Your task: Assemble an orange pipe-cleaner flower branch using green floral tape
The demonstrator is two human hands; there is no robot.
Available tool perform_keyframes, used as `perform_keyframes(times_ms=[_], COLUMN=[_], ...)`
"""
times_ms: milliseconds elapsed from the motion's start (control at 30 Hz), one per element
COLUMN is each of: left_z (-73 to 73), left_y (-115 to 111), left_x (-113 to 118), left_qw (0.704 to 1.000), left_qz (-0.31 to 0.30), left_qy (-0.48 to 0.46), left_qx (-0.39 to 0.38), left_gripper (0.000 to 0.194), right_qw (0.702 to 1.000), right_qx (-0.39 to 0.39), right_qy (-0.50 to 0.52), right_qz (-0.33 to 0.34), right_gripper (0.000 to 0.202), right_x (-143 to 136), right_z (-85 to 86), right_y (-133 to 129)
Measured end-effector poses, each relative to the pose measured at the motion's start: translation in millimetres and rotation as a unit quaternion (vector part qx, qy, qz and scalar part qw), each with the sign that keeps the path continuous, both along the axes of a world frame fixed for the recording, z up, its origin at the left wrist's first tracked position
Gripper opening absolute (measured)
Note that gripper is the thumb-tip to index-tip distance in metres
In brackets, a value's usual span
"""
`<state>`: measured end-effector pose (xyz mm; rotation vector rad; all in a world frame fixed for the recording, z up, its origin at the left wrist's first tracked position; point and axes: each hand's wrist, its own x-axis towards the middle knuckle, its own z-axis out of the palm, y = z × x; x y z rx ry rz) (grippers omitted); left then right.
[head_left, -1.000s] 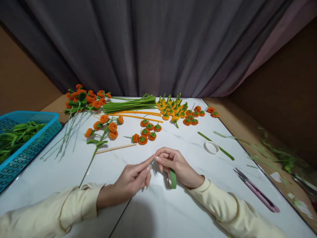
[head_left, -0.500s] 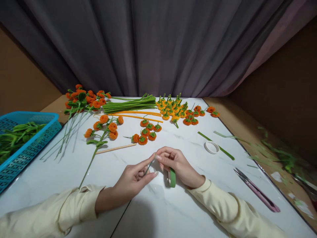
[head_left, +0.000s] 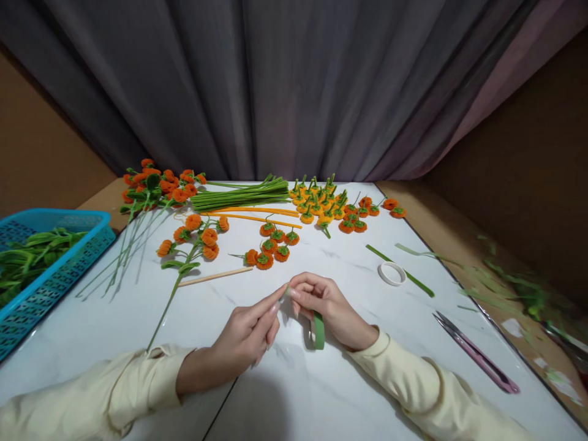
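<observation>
My left hand [head_left: 250, 337] is closed, thumb pressed against the forefinger on a thin dark wire that is now mostly hidden. My right hand [head_left: 328, 306] pinches at the wire's upper end, its fingertips meeting those of the left. From the right palm hangs a roll of green floral tape [head_left: 319, 331], held under the curled fingers. Beyond the hands lie orange pipe-cleaner pumpkins [head_left: 269, 246] with green tops. To the left rests a finished-looking stem [head_left: 177, 278] bearing several orange pumpkins and green leaves. A wooden stick [head_left: 215, 277] lies beside it.
A blue basket [head_left: 98, 229] of green pieces stands at the left. Green pipe cleaners [head_left: 239, 193], yellow pumpkins [head_left: 316, 199] and an orange bunch [head_left: 158, 184] lie at the back. Pink-handled scissors [head_left: 478, 355], a white ring [head_left: 392, 274] and a green strip [head_left: 420, 285] lie right.
My left thumb has come up and closed onto the forefinger, covering most of the wire. The right hand with the tape roll has hardly moved.
</observation>
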<state>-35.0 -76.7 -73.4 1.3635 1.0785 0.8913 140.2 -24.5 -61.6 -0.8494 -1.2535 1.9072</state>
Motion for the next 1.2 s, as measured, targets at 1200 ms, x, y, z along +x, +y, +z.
perform_keyframes(times_ms=[1200], left_z=[10.0], left_y=[3.1], left_x=[4.9], left_qw=[0.996], left_qz=[0.03], left_qy=[-0.018], left_qx=[-0.077], left_gripper=[0.069], right_qw=[1.0], right_qx=[-0.007], right_qy=[-0.005], right_qz=[-0.019], right_gripper=[0.027], right_x=[-0.3], right_z=[-0.7], right_y=[-0.1])
